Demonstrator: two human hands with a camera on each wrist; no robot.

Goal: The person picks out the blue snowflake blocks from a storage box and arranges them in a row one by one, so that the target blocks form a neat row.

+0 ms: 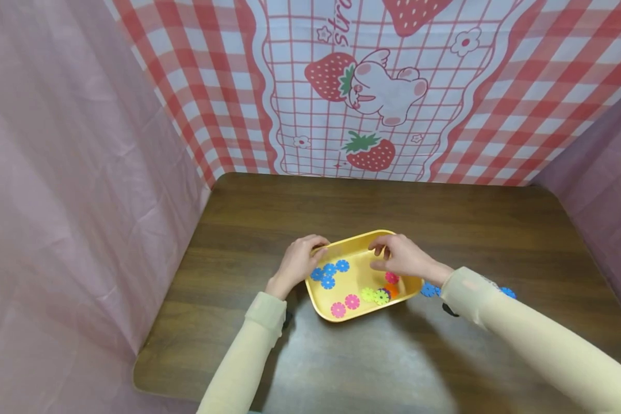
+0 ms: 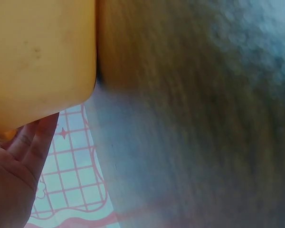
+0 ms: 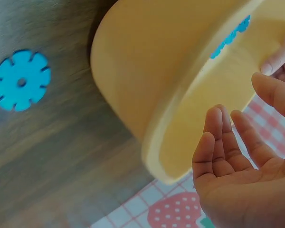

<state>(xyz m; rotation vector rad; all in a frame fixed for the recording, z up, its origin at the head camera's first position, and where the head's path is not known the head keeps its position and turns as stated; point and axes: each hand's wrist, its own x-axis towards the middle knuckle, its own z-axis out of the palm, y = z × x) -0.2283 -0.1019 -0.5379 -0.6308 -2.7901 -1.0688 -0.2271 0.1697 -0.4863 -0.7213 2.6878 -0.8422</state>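
A yellow tray (image 1: 353, 246) with raised walls sits mid-table, slightly turned. My left hand (image 1: 300, 259) grips its left end, thumb over the rim and fingers along the outer wall, as the left wrist view shows. Over the tray's right part hovers my right hand (image 1: 405, 257), fingers loosely bent and nothing between them. Inside lie notched plastic snowflake discs: several blue discs (image 1: 329, 269) by the left hand, pink discs (image 1: 352, 302) near the front wall, yellow-green discs (image 1: 380, 296) and an orange disc (image 1: 391, 290) toward the right. One pink disc (image 1: 391, 277) lies just below the right hand.
More blue discs (image 1: 428, 289) lie on the wooden table (image 1: 290, 213) right of the tray, partly hidden by the right sleeve (image 1: 471, 296). A checked strawberry cloth (image 1: 367, 115) hangs behind the table. Pink curtains (image 1: 83, 172) close off both sides.
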